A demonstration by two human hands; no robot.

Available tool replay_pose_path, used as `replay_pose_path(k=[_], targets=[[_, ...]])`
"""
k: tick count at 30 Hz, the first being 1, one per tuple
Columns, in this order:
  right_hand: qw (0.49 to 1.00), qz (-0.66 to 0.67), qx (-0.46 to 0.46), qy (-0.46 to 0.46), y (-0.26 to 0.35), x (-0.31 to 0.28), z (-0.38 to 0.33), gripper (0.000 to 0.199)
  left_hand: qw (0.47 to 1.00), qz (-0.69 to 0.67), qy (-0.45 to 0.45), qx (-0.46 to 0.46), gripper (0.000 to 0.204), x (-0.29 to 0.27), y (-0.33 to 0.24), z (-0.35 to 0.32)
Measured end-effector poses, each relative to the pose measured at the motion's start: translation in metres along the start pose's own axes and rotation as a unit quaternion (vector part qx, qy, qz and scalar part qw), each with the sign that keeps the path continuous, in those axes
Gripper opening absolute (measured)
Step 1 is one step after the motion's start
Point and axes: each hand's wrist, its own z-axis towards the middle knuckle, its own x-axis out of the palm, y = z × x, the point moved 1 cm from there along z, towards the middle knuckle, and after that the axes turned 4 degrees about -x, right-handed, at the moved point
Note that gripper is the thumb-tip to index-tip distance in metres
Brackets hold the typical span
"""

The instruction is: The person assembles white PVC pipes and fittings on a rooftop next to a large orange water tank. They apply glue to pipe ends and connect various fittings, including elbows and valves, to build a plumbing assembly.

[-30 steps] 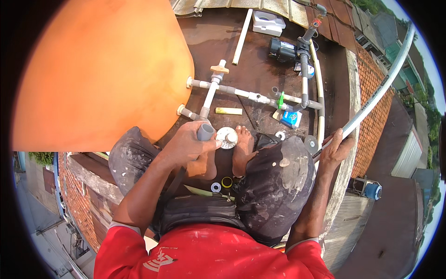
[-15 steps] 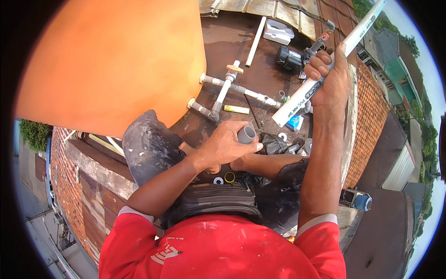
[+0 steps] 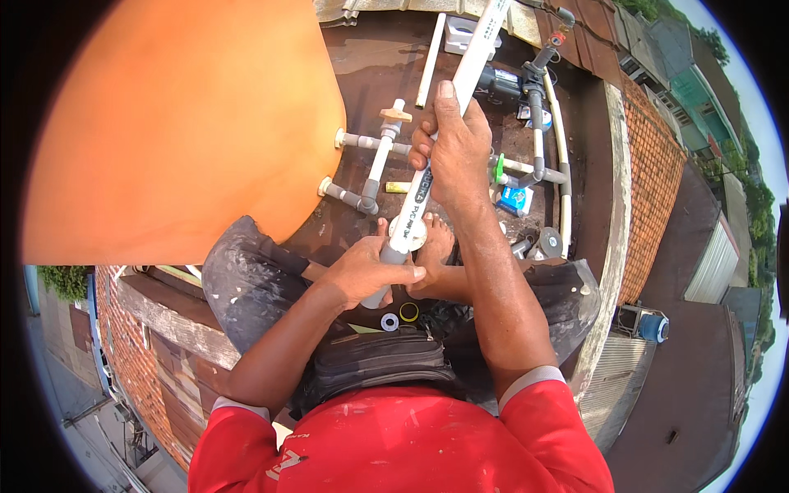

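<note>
White pipe (image 3: 475,62) slanting btwn both hands, low end at grey fitting (image 3: 392,255)

R hand (image 3: 459,156) is closed round the pipe partway up, thumb along its upper side, fingers curled over the L edge. Pipe runs up past it & out of the top of view, leaning to the R; below the R hand it drops twd the L hand (image 3: 357,271). L hand is wrapped round the fitting, thumb across it; fitting's lower end pokes out under the thumb. Pipe end meets fitting's top, but can't tell how deep it sits. So pipe is in the R hand's grip, w/ its bottom end just above the L hand.

Under the pipe, a white round lid (image 3: 418,233) is part hidden, next to a bare foot (image 3: 439,245). Nearer the body: white tape roll (image 3: 389,322), yellow ring (image 3: 408,311), black bag (image 3: 382,357) at the waist. Big orange tank (image 3: 189,123) on the L; black pump (image 3: 500,85) beyond the R hand, blue box (image 3: 515,200) to its R.
</note>
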Motion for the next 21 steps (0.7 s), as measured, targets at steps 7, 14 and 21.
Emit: replay_pose_path(k=[7, 14, 21], targets=[[0.994, -0.046, -0.094, 0.007, 0.056, -0.042, 0.020, 0.037, 0.980, -0.194, 0.029, -0.044, 0.021, 0.026, 0.006, 0.032], [0.947, -0.152, -0.280, -0.047, 0.162, -0.130, 0.034, 0.030, 0.958, -0.272, 0.020, -0.085, 0.034, 0.034, -0.016, 0.197], [0.942, -0.128, -0.275, -0.142, 0.175, -0.180, 0.011, 0.030, 0.939, -0.274, -0.039, -0.207, 0.045, 0.057, -0.059, 0.333]])
